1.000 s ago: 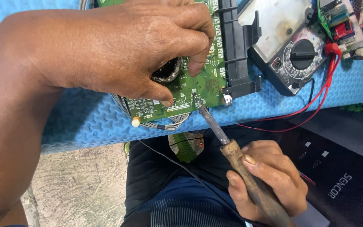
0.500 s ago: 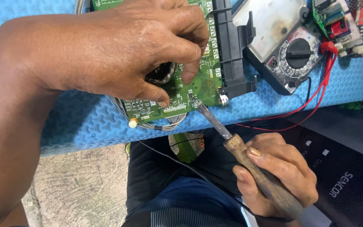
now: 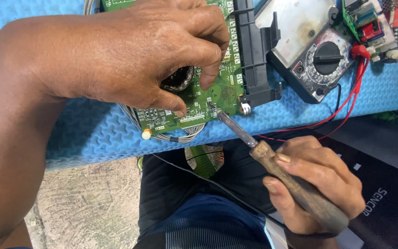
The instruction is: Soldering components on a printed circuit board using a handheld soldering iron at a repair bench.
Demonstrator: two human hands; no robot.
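Note:
My left hand (image 3: 130,55) presses down on a green circuit board (image 3: 217,94) lying on a blue foam mat (image 3: 93,133). Its thumb and fingers pinch a small part beside a dark round component (image 3: 178,79). My right hand (image 3: 314,184) grips the brown wooden handle of a soldering iron (image 3: 254,145). The iron's metal tip touches the board near its lower edge, just right of my left thumb. A black cord runs from the iron across my lap.
A multimeter (image 3: 316,62) with a black dial lies on the mat to the right, red and black leads (image 3: 346,110) trailing off the edge. A black plastic frame (image 3: 254,55) borders the board. Grey wires (image 3: 176,136) curl under the board. A small module (image 3: 369,23) sits at top right.
The view has shifted slightly. My right hand has drawn a little right and down while the iron's tip stays on the board's lower edge. The left hand keeps its hold.

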